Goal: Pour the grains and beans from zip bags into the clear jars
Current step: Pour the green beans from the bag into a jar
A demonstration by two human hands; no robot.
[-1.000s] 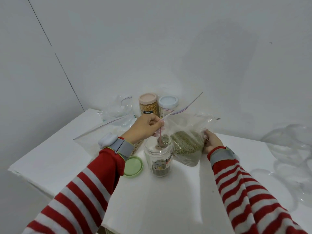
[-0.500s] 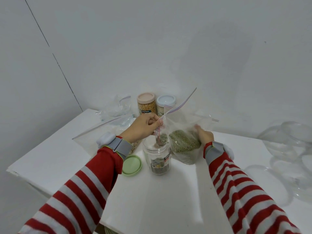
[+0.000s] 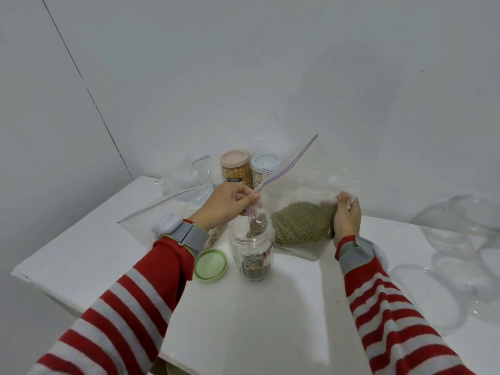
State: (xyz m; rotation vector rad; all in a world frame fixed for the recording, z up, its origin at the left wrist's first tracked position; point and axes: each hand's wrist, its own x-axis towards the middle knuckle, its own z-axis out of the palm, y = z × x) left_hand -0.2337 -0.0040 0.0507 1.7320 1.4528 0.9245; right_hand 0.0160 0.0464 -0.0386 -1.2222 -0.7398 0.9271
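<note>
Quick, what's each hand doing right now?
Left hand: pinching the mouth of the zip bag over the jar.
Right hand: gripping the same bag's other end.

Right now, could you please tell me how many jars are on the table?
3: the open jar at the front centre, the pink-lidded jar and the blue-lidded jar side by side behind it. The clear shapes at the right are unclear.

White table point(image 3: 270, 320), open jar point(image 3: 253, 255), green lid point(image 3: 211, 265), pink-lidded jar point(image 3: 234, 170)
</note>
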